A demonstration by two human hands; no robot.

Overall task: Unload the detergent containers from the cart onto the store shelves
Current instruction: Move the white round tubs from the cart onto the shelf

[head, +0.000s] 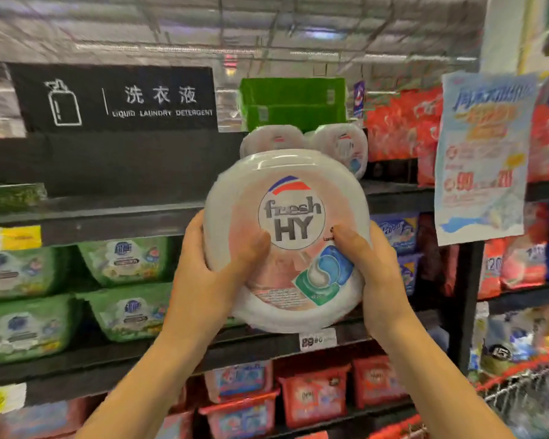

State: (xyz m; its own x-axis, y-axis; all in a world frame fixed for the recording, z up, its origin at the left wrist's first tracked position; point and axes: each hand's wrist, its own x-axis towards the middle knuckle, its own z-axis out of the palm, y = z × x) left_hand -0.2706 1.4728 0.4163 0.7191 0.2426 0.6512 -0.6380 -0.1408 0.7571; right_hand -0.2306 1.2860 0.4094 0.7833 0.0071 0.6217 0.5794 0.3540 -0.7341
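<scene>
Landmark: we take the black "LIQUID LAUNDRY DETERGENT" sign (118, 98) as our marker.
Tub in hand: a round white "fresh HY" pod tub (287, 239) is up in the air, below and to the right of the sign, label facing us, in front of the shelf edge (124, 213) under the sign.
Left hand (210, 280): we clamp the tub's left side, with the thumb (254, 245) laid across the label and the fingers hidden behind the tub.
Right hand (377, 274): we clamp the right side, with the thumb (349, 236) pressed on the label beside the "HY".
Hands together or apart: they are apart, with the tub held between them.
Already on the shelf: two matching white tubs (274, 141) (341, 147) stand on edge just right of the sign, behind the top of the one we hold.
Green cartons (293, 101): right of the sign, above those two tubs.
Green pod boxes (127, 259): stacked two high, straight below the sign.
Red pod boxes (314, 397): lower again, below and right of the sign.
Price tag (317, 340): on the shelf rail just under our tub, with blurred digits.
Blue poster (484, 156): hanging far right of the sign.
Cart (526, 394): red-rimmed wire, far below and right of the sign; its contents are too blurred to call.
</scene>
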